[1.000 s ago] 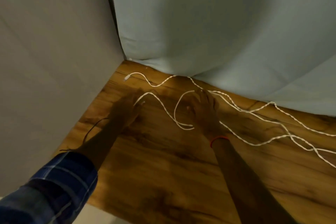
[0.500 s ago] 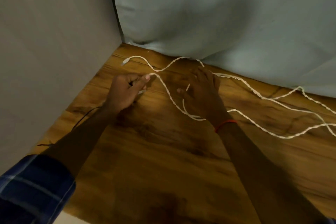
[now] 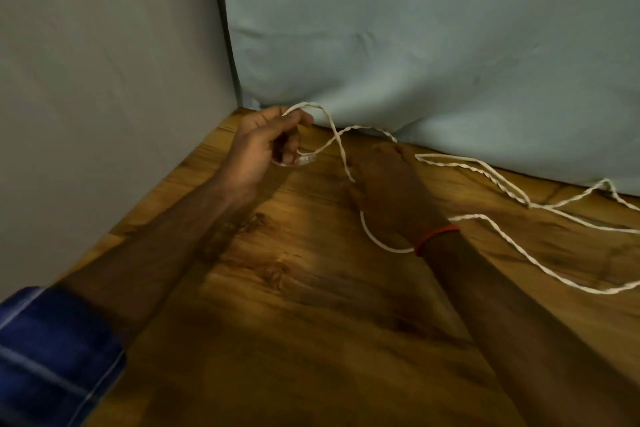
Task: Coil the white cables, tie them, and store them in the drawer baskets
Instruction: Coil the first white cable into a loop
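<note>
Cable work fills our view: our left hand [image 3: 266, 142], raised near the blue-grey cloth [image 3: 433, 45], is pinched shut on a loop of the white cable [image 3: 337, 140]. Our right hand [image 3: 388, 184] lies on the wooden surface [image 3: 311, 322] over the cable; we cannot tell its grip. Slack trails along the surface beside the cloth.

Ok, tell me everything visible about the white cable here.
The white cable looks thin and twisted, like paired strands. Its near end is pinched in the left hand, looping above the fingers, with a pale connector-like tip below. It runs under the right hand, whose grip on it is hidden, then trails loose and uncoiled across the wooden floor by the blue cloth.
</note>
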Demonstrator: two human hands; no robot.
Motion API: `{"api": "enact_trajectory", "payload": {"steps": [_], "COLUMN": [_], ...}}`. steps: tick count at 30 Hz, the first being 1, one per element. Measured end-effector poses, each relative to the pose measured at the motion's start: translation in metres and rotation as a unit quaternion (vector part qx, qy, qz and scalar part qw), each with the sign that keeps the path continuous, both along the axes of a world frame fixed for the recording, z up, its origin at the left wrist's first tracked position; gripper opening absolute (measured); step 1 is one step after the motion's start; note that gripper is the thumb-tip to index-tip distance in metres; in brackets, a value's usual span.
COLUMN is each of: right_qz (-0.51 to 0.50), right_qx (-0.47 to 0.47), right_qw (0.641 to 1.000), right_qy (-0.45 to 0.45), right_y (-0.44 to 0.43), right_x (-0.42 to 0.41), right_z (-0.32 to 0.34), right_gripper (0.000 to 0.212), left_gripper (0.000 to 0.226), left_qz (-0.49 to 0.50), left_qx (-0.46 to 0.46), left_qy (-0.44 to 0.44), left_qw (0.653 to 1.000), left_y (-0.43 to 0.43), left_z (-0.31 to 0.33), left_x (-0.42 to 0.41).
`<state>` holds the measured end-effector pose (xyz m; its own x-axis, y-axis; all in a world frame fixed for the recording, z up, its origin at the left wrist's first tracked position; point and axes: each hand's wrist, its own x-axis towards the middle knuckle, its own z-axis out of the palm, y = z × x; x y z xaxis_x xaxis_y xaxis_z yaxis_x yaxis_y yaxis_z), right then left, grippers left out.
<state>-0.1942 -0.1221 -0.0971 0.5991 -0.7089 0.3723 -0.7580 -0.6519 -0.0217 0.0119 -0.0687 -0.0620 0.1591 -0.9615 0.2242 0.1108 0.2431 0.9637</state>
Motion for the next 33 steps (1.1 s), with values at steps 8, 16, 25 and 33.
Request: {"api": "enact_trajectory", "payload": {"steps": [8,16,25,33], "right_qz": [0.03,0.03,-0.009,-0.066], "right_qx": [-0.087,-0.154,-0.17,-0.249], "right_qw": [0.995,0.986,0.984,0.963], "right_qy": [0.038,0.046,0.049,0.074], "right_y": [-0.007,-0.001,0.01,0.036], "right_x": [-0.004,-0.01,-0.03,-0.052], "right_z": [0.0,0.002,0.008,0.048], "right_gripper": [0.032,0.03,0.021,0.032], "left_gripper": [0.022,0.023,0.022,0.034], "left_qz": [-0.036,-0.017,0.002,-0.082], "left_qx": [-0.007,-0.026,0.008,0.03], "left_qy": [0.091,0.091,0.127,0.193], "left_qw": [0.995,0.995,0.992,0.977], "left_y": [-0.018,-0.022,-0.013,0.004], "left_z": [-0.007,-0.009,-0.004,0.036], "left_x": [0.002,-0.009,-0.023,-0.026]}}
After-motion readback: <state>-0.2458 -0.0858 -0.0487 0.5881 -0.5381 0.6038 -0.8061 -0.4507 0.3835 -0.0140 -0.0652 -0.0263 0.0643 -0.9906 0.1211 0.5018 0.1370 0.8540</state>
